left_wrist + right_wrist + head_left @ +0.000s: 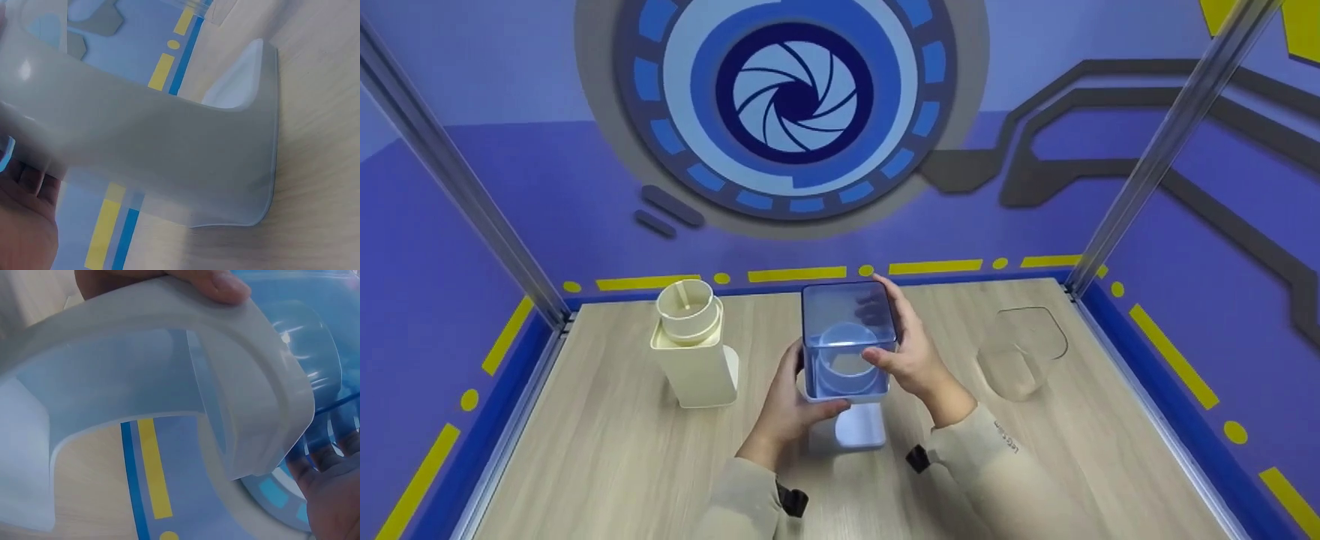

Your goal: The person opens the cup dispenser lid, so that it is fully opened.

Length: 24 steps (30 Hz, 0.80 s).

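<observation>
Step in hand looks like fitting the blue cover (847, 306) onto the white stand (861, 427), both held mid-desk (607, 457). Left hand (793, 405): fingers wrapped round the stand's top. Right hand (915, 351): thumb and fingers gripping the cover. Next move probably calls for even pressure. Can't tell: full seating, base contact. Left fingers mostly hidden in head view.

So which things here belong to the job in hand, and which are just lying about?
In the job:
- blue container, held by the right hand
- white stand, held by the left hand

Apparently lying about, untouched:
- cream stand
- clear container
</observation>
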### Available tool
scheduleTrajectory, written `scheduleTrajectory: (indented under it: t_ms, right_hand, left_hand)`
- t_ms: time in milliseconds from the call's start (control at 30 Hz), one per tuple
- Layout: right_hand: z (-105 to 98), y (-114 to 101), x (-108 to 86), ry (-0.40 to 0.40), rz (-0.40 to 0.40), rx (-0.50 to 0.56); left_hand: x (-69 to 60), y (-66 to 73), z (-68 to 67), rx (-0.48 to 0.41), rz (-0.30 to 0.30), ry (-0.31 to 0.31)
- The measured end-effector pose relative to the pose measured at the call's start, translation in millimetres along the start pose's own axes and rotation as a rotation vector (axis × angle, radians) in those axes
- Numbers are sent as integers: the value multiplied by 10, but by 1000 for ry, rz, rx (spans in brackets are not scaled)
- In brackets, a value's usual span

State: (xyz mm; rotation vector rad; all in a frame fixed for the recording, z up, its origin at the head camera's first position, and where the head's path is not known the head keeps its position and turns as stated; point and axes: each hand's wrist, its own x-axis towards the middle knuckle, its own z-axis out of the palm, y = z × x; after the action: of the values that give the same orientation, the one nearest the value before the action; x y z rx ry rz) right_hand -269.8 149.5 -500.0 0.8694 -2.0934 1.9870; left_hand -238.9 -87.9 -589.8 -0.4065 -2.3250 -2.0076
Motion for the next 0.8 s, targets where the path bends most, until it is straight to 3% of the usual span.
scheduleTrajectory:
  t_ms: [367, 567, 800]
  right_hand:
    - [98, 97, 27, 129, -150, -79]
    - [121, 82, 21, 164, -213, -112]
    - [124, 87, 13, 166, -223, -133]
  left_hand:
    - [9, -77, 16, 12, 82, 22]
    - [5, -69, 17, 14, 64, 16]
    - [0, -66, 3, 19, 42, 8]
